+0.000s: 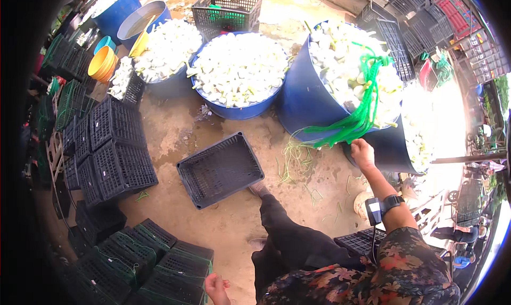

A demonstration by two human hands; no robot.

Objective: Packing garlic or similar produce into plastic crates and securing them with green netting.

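Counts, with the tall blue plastic barrel point(298, 89) as landmark. One bundle of bright green mesh netting point(362, 117), draped over the barrel's near rim, on top of its heap of pale white vegetable pieces point(340, 49). Three more heaped tubs alongside: a wide round blue tub point(239, 112) just left of the barrel, another blue tub point(169, 86) farther left, a dark-sided tub point(393, 148) on its right. Two black plastic crates stand singly: an open slatted crate point(226, 166) on the floor, near side and left of the barrel, and an upright lattice crate point(202, 16) beyond and left of it. Crates stacked far left: too overlapped to count.

Pose: right hand point(363, 153) reaches forward, arm extended, fingers curled at the netting's lower edge, just by the barrel's rim. Can't tell if that grip is clamped on mesh. Left hand point(217, 288) low, well apart from the barrel, fingers half curled; grip state can't be told.
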